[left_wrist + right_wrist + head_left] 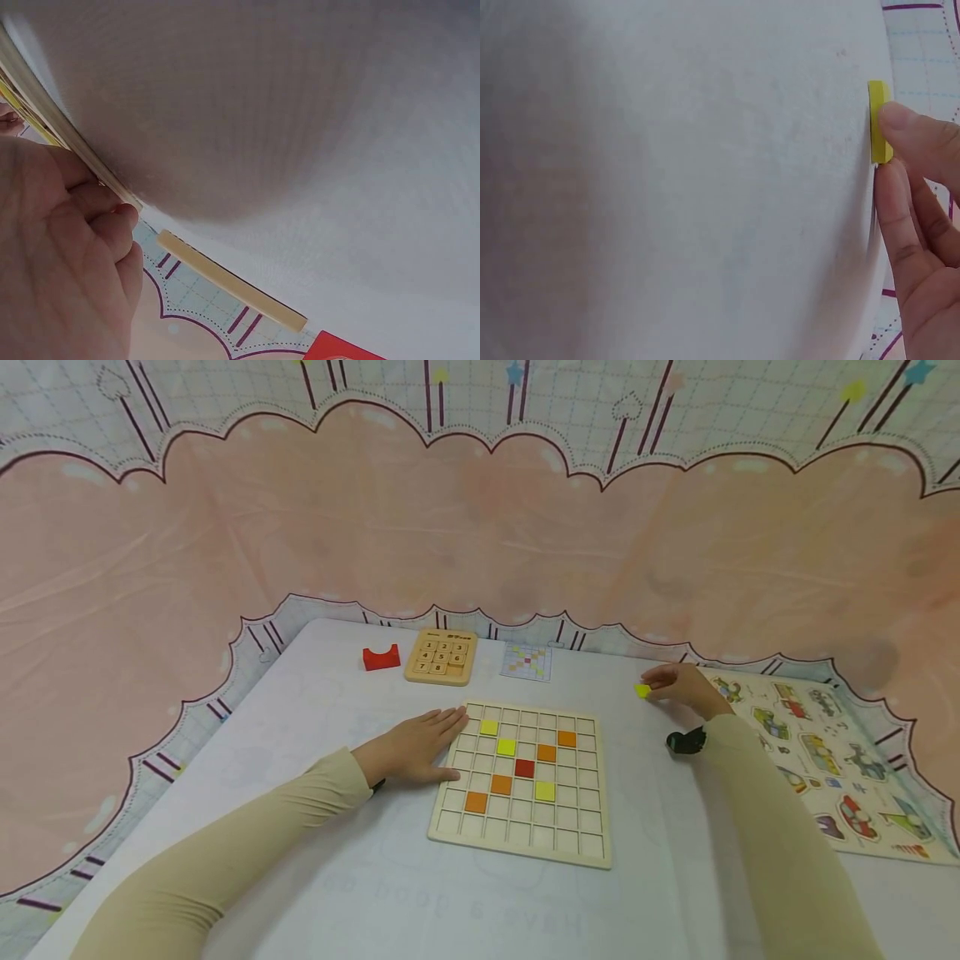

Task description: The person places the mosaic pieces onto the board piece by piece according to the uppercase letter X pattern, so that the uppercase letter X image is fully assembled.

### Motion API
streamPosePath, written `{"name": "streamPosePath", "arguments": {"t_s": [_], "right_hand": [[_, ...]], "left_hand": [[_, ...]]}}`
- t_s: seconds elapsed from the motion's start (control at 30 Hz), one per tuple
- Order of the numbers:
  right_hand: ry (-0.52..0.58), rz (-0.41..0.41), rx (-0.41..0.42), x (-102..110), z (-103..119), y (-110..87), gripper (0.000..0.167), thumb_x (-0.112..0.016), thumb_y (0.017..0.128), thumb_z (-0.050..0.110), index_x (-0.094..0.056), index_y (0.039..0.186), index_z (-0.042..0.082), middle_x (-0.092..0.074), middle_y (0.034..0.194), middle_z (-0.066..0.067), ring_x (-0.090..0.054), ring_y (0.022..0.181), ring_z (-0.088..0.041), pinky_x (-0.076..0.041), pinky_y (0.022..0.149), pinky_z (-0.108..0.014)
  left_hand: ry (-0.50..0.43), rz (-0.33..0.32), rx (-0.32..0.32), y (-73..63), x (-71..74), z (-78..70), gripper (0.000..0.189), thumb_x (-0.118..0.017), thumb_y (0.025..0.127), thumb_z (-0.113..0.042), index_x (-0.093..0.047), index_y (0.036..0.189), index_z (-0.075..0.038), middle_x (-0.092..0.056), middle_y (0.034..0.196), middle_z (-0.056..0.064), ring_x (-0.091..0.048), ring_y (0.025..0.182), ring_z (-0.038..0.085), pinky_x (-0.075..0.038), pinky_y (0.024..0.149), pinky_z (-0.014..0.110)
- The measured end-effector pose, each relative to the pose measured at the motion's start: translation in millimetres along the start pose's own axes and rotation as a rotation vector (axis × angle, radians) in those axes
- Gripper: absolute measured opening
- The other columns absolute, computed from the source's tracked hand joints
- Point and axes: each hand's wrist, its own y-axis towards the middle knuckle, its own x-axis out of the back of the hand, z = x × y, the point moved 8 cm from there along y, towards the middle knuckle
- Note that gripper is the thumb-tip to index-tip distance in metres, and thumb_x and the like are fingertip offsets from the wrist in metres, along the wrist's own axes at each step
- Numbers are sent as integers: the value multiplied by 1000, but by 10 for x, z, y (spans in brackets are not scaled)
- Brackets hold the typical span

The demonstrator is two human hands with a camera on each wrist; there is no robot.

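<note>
A wooden grid board (517, 827) lies on the white table, with orange, yellow and red square tiles set in some cells. The red tile (524, 768) is near the middle, an orange tile (476, 802) at lower left, a yellow tile (489, 727) at upper left. My left hand (412, 745) rests along the board's left edge, fingers extended; the left wrist view shows its fingers against the board's side. To the right of the board, my right hand (681, 687) pinches a yellow tile (879, 124) between thumb and fingers, close over the table.
Behind the board stand a red curved block (381, 657), a wooden number puzzle (441, 657) and a small pattern card (527, 662). A picture puzzle board (847, 768) lies at the right, beyond my right arm. A patterned cloth (480, 535) hangs behind the table.
</note>
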Motion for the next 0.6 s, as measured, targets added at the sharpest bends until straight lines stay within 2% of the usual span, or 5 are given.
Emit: {"name": "streamPosePath", "arguments": {"t_s": [0.17, 0.4, 0.6], "right_hand": [[-23, -7, 21, -17, 5, 28, 42, -73, 80, 9, -61, 116, -9, -67, 104, -17, -54, 78, 4, -46, 69, -11], [-65, 31, -6, -57, -30, 43, 38, -70, 83, 10, -62, 117, -7, -63, 116, -24, -55, 85, -5, -47, 70, -14], [-82, 28, 15, -59, 15, 43, 35, -70, 82, 8, -63, 113, -9, -66, 107, -24, -56, 80, -4, -46, 70, -14]], "left_hand": [[0, -13, -9, 0, -3, -5, 88, -43, 91, -58, -16, 149, 2, -16, 157, 16, -18, 146, 29, -17, 120, 41], [13, 12, 5, 6, -25, 1, 88, -45, 91, -57, -14, 150, 0, -14, 158, 14, -16, 146, 28, -17, 120, 41], [28, 31, 15, 13, -42, 23, 89, -42, 91, -60, -11, 150, -2, -11, 159, 12, -14, 147, 26, -15, 121, 39]]}}
